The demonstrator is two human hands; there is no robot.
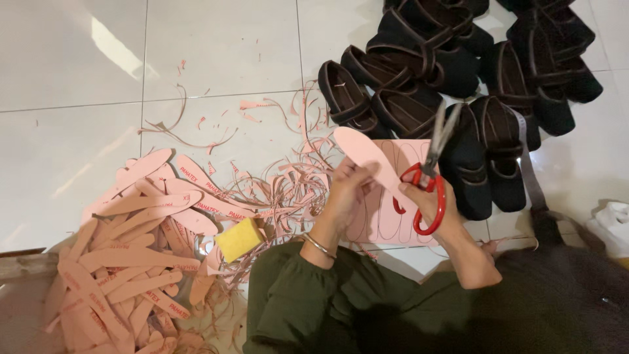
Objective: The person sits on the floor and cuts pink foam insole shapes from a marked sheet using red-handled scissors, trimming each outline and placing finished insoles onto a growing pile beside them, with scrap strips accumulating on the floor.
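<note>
Nearest the camera, a dark green garment (pixel 314 308) is covering the person's lap along the lower edge of the head view, with a thin metal bangle (pixel 319 245) circling the left wrist just above it.

The left hand (pixel 347 193) is pinching a pink cut-out insole (pixel 367 156) near its lower end, fingers curled around the edge, so that the insole is slanting up and to the left above the floor. The right hand (pixel 429 206) is gripping red-handled scissors (pixel 429 177), fingers passing through the red loops, and the grey blades are pointing up and slightly right, parted a little at the tips. The scissors are sitting just beside the right edge of the insole; whether the blades are touching it cannot be told.

Directly under both hands, a pink sheet (pixel 393 219) marked with traced insole outlines is lying flat on the white tiled floor (pixel 65 131).

To the left, a yellow sponge block (pixel 240 238) is resting at the edge of a heap of finished pink insoles (pixel 131 262), which is spreading toward the lower left corner. Thin curled pink offcut strips (pixel 288 190) are lying scattered between that heap and the hands.

Farthest away, at the upper right, a cluster of black slip-on shoes (pixel 458 72) with brown trim is standing packed together on the tiles.
</note>
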